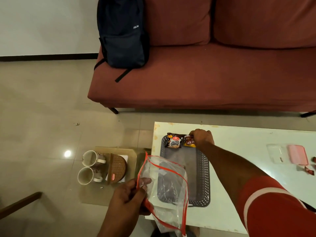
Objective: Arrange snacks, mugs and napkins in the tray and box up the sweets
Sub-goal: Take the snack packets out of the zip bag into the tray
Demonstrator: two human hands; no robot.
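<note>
A grey perforated tray (203,170) lies on the white table (242,139). At its far end sits a salted peanuts packet (174,142), and beside it a yellow and brown snack packet (189,143) that my right hand (202,138) grips. My left hand (130,197) holds a clear plastic bag with a red zip edge (168,189) over the tray's near left corner. Two white mugs (90,166) lie on their sides on a low stool beside a brown napkin holder (118,167). A pink box (297,153), a clear lid (277,153) and red wrapped sweets (308,171) lie at the table's right.
A red sofa (205,74) stands behind the table with a dark blue backpack (123,35) on its left seat. A tiled floor (42,108) lies to the left. A dark wooden edge (18,205) shows at the lower left.
</note>
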